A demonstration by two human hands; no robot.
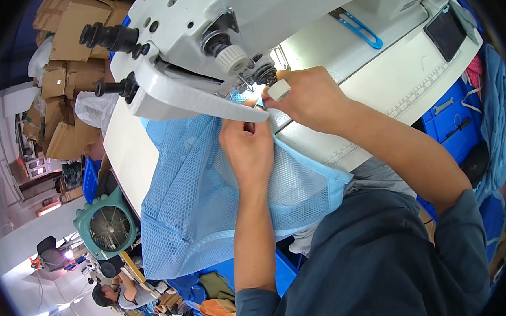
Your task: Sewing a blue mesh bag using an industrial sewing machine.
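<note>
A white sewing machine (184,69) spans the top of the view, its lit needle area partly hidden behind knobs and a white arm. Light blue mesh fabric (180,203) with a solid blue binding hangs over the table edge toward me. My left hand (246,144) is curled on the fabric just below the white arm, fingertips pinched at its blue edge near the needle. My right hand (304,97) is at the right of the needle area, fingers bent toward the same edge; its fingertips are partly hidden behind a white knob.
Blue snips (361,30) and a phone (446,35) lie on the white table (376,87). A blue tray (441,111) with tools is at right. Cardboard boxes (66,82), a green fan (103,226), fabric piles (215,293) and a seated co-worker (119,293) are at left and below.
</note>
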